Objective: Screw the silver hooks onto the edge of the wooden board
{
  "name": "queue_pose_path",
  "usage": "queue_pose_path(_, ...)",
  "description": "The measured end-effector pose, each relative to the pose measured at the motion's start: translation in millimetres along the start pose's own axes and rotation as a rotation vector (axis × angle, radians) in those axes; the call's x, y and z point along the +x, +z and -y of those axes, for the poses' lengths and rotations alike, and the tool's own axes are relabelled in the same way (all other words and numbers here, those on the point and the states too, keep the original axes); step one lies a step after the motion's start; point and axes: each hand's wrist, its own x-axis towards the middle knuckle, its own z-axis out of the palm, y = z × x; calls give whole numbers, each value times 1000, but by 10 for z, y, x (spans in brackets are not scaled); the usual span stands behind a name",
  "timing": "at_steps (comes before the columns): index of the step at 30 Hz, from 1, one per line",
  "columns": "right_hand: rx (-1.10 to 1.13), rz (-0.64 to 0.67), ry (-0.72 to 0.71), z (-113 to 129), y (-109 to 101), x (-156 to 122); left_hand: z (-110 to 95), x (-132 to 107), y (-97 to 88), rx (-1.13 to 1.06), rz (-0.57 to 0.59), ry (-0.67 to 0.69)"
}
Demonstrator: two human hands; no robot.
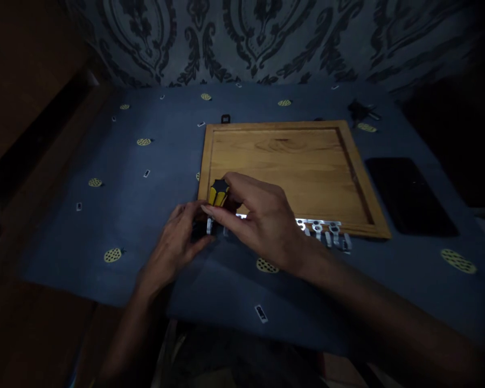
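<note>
In the head view, my right hand [262,218] is closed around the black-and-yellow handle of a screwdriver [219,193]. The handle points up, and the tip is hidden beneath my fingers. A shiny metal hook rail [317,226] runs along the near edge of a framed wooden board [303,172], its hooks facing me. My right hand covers the middle of the rail. At the board's near left corner, my left hand [181,234] closes its fingers and thumb around the rail's left end, touching or almost touching the right fingertips.
A dark phone [411,196] lies right of the board. Behind the board's right corner is a small dark object [361,111], too dim to name. A black loop [225,118] shows at the board's far edge. A pineapple-patterned blue cloth [145,188] covers the surface, with patterned fabric [258,37] behind.
</note>
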Motion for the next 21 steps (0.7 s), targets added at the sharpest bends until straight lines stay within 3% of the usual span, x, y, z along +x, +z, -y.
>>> queue_pose_path(11, 413, 136, 292, 2, -108, 66, -6, 16, -4, -5, 9, -30)
queue_pose_path(16, 431, 191, 274, -65, -164, 55, 11, 17, 3, 4, -1, -12)
queue_pose_path(21, 250, 148, 107, -71, -124, 27, 45, 0, 33, 15, -48, 4)
